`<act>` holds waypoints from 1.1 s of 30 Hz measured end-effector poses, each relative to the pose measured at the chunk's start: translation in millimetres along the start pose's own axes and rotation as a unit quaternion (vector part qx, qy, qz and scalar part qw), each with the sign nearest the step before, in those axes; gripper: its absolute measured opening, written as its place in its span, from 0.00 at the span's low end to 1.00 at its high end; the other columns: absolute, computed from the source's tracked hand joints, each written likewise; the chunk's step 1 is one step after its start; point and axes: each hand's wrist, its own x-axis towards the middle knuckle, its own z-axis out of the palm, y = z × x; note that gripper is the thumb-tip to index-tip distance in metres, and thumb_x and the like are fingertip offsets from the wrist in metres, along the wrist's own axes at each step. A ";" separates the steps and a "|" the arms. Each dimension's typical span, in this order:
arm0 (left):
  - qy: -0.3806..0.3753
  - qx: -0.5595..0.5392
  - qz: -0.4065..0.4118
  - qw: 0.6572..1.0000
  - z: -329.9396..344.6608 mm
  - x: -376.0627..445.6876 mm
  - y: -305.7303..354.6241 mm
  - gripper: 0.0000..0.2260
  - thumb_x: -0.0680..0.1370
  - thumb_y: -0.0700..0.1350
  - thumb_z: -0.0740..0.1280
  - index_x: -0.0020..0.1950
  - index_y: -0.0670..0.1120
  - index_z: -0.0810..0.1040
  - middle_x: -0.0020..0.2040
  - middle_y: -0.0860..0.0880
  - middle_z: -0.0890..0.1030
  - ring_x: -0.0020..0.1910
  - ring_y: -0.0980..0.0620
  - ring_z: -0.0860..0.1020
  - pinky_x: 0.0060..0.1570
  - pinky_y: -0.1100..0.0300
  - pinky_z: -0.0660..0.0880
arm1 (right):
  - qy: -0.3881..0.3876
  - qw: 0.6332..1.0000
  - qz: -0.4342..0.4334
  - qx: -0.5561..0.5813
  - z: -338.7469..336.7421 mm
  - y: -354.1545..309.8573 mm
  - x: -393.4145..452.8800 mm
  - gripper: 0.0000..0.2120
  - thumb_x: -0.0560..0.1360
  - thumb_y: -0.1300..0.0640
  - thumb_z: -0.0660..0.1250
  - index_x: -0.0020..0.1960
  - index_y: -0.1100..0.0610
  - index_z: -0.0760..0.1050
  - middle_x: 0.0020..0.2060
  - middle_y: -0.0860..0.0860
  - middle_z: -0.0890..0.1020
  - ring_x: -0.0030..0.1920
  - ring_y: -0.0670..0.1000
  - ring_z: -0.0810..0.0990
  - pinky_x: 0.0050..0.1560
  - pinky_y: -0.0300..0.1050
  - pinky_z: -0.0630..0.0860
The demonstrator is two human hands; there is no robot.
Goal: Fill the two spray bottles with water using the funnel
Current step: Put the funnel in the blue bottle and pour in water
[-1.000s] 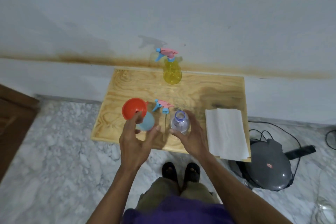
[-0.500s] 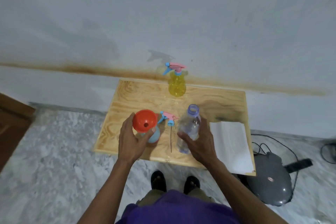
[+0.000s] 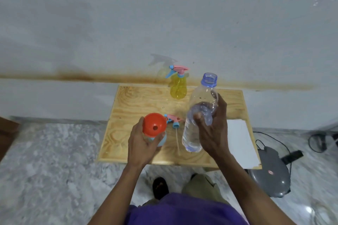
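pour pending | left hand clasped round blue bottle, funnel steadied | right hand wrapped round water bottle; to be tipped slowly over funnel centre

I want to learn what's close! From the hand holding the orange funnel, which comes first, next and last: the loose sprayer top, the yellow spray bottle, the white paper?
Measured from the left hand in the head view:
1. Loose sprayer top, lying on the board just to the hand's right.
2. White paper, at the board's right edge, beyond the water bottle.
3. Yellow spray bottle, upright at the back near the wall.
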 end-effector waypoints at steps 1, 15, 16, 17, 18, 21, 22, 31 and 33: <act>-0.004 -0.001 0.000 1.000 -0.5 0.0 -0.5 0.42 0.70 0.54 0.78 0.78 0.46 0.63 0.69 0.48 0.73 0.62 0.58 0.69 0.60 0.61 0.66 | -0.010 1.000 0.004 -0.008 -1.2 -1.9 -1.5 0.43 0.69 0.23 0.59 0.76 0.47 0.59 0.64 0.20 0.64 0.62 0.25 0.68 0.56 0.20 0.66; -0.027 0.013 0.008 1.000 -3.0 5.5 -5.2 0.44 0.70 0.60 0.76 0.79 0.46 0.62 0.66 0.48 0.75 0.64 0.52 0.73 0.58 0.64 0.65 | -0.287 0.925 0.000 -0.251 -6.3 37.6 -5.5 0.39 0.68 0.27 0.65 0.76 0.33 0.58 0.56 0.45 0.84 0.54 0.44 0.82 0.49 0.39 0.73; -0.028 0.014 0.010 0.999 -3.6 5.2 -5.3 0.44 0.70 0.60 0.76 0.79 0.46 0.62 0.66 0.48 0.75 0.64 0.51 0.74 0.58 0.63 0.65 | -0.295 0.918 -0.010 -0.266 -6.2 39.6 -4.5 0.39 0.69 0.27 0.64 0.76 0.34 0.58 0.58 0.46 0.84 0.56 0.47 0.82 0.49 0.40 0.72; -0.029 0.016 0.010 0.999 -4.4 5.9 -5.7 0.44 0.70 0.60 0.76 0.79 0.46 0.62 0.66 0.48 0.75 0.64 0.51 0.74 0.57 0.64 0.65 | -0.302 0.911 -0.024 -0.279 -6.0 41.7 -2.7 0.38 0.69 0.28 0.64 0.77 0.35 0.59 0.61 0.47 0.83 0.57 0.49 0.82 0.48 0.40 0.72; -0.032 0.017 0.011 0.999 -5.1 7.1 -5.7 0.44 0.70 0.60 0.76 0.79 0.46 0.62 0.66 0.48 0.76 0.63 0.52 0.74 0.57 0.64 0.65 | -0.309 0.905 -0.037 -0.290 -5.9 43.1 -0.4 0.38 0.69 0.29 0.64 0.77 0.35 0.59 0.63 0.48 0.82 0.59 0.50 0.82 0.48 0.41 0.72; -0.041 0.019 0.016 0.999 -6.7 10.3 -5.5 0.43 0.70 0.59 0.77 0.79 0.46 0.62 0.65 0.48 0.76 0.61 0.54 0.73 0.56 0.65 0.65 | -0.322 0.894 -0.068 -0.303 -4.7 47.1 8.0 0.38 0.69 0.28 0.64 0.77 0.36 0.60 0.66 0.49 0.80 0.62 0.53 0.81 0.49 0.43 0.74; -0.042 0.021 0.019 0.999 -7.3 11.1 -6.1 0.43 0.70 0.58 0.77 0.79 0.46 0.62 0.65 0.48 0.76 0.61 0.53 0.73 0.56 0.65 0.65 | -0.327 0.891 -0.075 -0.307 -4.2 48.1 10.7 0.38 0.70 0.28 0.63 0.77 0.35 0.60 0.66 0.49 0.80 0.62 0.54 0.81 0.49 0.44 0.75; -0.076 0.025 0.031 0.996 -12.7 15.5 -8.3 0.43 0.70 0.62 0.75 0.78 0.48 0.63 0.64 0.50 0.76 0.61 0.54 0.73 0.56 0.63 0.67 | -0.386 0.821 -0.121 -0.403 -0.7 50.6 31.7 0.39 0.70 0.23 0.54 0.78 0.32 0.52 0.61 0.49 0.83 0.52 0.54 0.83 0.45 0.48 0.79; -0.079 0.025 0.029 0.996 -13.2 16.0 -8.0 0.42 0.70 0.61 0.76 0.78 0.48 0.63 0.64 0.49 0.76 0.61 0.53 0.74 0.56 0.63 0.67 | -0.395 0.810 -0.128 -0.413 -0.6 50.7 34.5 0.40 0.69 0.22 0.51 0.78 0.33 0.51 0.58 0.48 0.83 0.48 0.52 0.82 0.43 0.47 0.79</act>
